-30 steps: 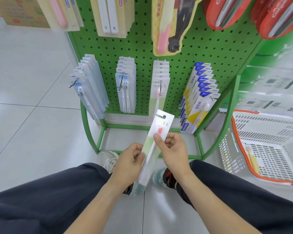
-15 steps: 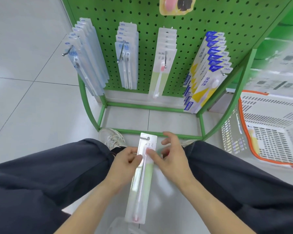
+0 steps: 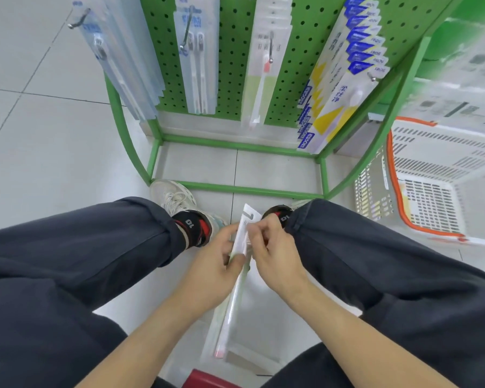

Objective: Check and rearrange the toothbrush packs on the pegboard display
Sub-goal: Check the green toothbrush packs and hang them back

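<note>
A long clear toothbrush pack (image 3: 233,301) with a white and pale-green card lies lengthwise between my knees, its pink brush head toward me. My left hand (image 3: 212,266) pinches its left edge near the top. My right hand (image 3: 275,257) grips the top right part. On the green pegboard (image 3: 230,51) ahead hang four rows of packs: clear blue-topped ones (image 3: 118,57) at the left, twin-brush packs (image 3: 198,60), white and green packs (image 3: 266,68) like the held one, and blue-and-yellow boxes (image 3: 339,88) at the right.
The display's green tube frame (image 3: 235,189) stands on the tiled floor just beyond my shoes. A white plastic basket (image 3: 426,197) with an orange rim lies at the right. A red object (image 3: 210,379) shows at the bottom edge.
The view has tilted down and the pegboard has slid up. Both hands have brought the pack lower and nearer, turning it so its brush head points toward me.
</note>
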Demonstrator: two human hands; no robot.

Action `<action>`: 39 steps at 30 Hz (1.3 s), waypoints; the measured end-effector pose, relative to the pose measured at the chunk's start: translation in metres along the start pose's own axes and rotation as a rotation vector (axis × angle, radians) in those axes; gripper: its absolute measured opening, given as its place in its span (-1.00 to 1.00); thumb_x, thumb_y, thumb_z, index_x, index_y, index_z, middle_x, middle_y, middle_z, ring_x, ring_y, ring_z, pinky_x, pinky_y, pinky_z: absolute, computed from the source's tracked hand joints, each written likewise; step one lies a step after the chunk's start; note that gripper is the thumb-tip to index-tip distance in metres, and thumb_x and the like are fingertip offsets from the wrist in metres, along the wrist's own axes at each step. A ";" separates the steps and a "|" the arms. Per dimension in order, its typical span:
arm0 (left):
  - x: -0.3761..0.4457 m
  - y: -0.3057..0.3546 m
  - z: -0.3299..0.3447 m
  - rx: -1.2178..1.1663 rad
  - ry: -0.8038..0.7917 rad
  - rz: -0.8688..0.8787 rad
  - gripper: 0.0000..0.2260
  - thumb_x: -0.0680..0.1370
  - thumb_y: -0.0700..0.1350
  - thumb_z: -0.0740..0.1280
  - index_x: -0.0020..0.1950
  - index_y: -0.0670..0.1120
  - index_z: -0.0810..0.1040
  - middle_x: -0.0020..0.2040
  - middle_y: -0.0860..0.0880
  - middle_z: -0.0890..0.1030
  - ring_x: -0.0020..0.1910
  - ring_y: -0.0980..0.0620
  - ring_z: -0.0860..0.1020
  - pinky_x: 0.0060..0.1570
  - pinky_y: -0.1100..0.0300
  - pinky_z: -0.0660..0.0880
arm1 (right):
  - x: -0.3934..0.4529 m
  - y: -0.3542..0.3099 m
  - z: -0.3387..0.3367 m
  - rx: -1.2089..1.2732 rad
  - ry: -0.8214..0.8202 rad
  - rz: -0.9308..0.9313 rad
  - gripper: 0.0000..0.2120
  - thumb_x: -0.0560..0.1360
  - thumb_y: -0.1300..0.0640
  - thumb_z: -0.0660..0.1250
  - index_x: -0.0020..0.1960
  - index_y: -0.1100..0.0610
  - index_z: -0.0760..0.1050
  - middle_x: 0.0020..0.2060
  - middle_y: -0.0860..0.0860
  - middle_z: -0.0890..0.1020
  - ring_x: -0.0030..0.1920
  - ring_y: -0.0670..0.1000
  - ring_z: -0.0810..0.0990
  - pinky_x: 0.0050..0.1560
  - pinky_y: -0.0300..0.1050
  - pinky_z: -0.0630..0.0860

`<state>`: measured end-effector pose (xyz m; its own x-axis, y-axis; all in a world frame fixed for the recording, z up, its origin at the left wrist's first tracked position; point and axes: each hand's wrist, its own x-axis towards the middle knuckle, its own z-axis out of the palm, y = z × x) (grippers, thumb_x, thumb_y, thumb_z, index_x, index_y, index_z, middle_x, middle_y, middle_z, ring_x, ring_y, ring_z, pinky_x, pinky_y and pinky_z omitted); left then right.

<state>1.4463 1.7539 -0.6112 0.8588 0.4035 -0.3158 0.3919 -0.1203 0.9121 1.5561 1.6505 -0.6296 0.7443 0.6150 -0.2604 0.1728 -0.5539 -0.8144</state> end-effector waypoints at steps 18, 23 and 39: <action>0.013 -0.009 0.003 -0.198 0.320 -0.187 -0.92 0.67 -0.09 0.26 0.02 0.01 0.53 -0.17 -0.13 0.70 -0.26 -0.06 0.55 -0.22 0.29 0.47 | 0.025 0.010 0.004 0.521 -0.320 0.064 -0.91 0.58 0.20 0.41 0.04 0.15 0.52 -0.39 0.10 0.56 -0.35 0.00 0.53 -0.30 -0.20 0.47; 0.014 -0.011 0.002 -0.171 0.328 -0.191 -0.95 0.65 -0.17 0.28 0.06 -0.05 0.53 -0.26 -0.03 0.71 -0.34 0.14 0.62 -0.28 0.32 0.50 | 0.019 0.005 0.018 0.389 -0.087 0.115 -0.79 0.57 -0.01 0.42 0.00 0.09 0.45 -0.36 0.02 0.55 -0.34 -0.07 0.53 -0.20 -0.03 0.53; 0.021 -0.020 0.003 -0.270 0.375 -0.254 -0.95 0.58 -0.23 0.39 0.03 -0.13 0.59 -0.11 -0.08 0.73 -0.10 -0.12 0.70 0.03 -0.22 0.60 | 0.032 0.005 0.000 0.230 -0.298 0.119 -0.80 0.60 -0.01 0.38 -0.08 0.13 0.56 -0.35 0.06 0.60 -0.35 -0.04 0.50 -0.26 -0.07 0.47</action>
<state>1.4578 1.7619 -0.6369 0.5515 0.6924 -0.4653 0.4309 0.2412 0.8696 1.5810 1.6678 -0.6425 0.5249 0.7087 -0.4713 -0.0779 -0.5114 -0.8558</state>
